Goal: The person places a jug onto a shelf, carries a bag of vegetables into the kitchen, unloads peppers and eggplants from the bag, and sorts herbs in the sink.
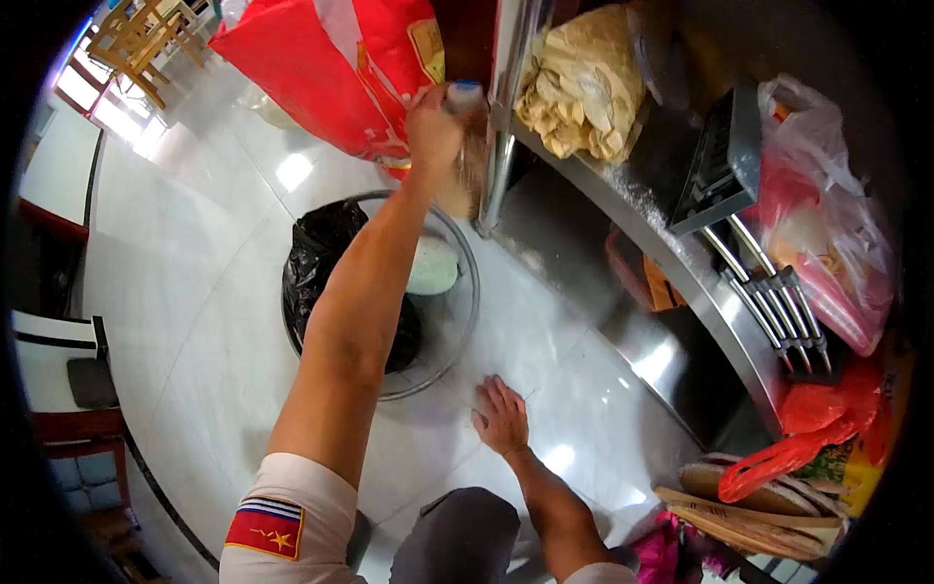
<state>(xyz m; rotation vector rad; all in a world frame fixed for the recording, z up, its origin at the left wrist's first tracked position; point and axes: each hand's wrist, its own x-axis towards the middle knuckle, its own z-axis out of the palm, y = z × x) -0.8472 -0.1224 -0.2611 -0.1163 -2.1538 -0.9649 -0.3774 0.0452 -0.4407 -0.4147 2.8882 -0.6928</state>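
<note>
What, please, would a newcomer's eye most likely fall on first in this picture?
Probably the large, glossy red bag at the top, beside the outstretched left hand. Below it stands a round, grey-rimmed bin with a crumpled black plastic bag in it, on pale, shiny floor tiles.

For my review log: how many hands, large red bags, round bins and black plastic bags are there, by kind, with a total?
Hands: 2, left hand and right hand
Large red bag: 1
Round bin: 1
Black plastic bag: 1
Total: 5
</note>
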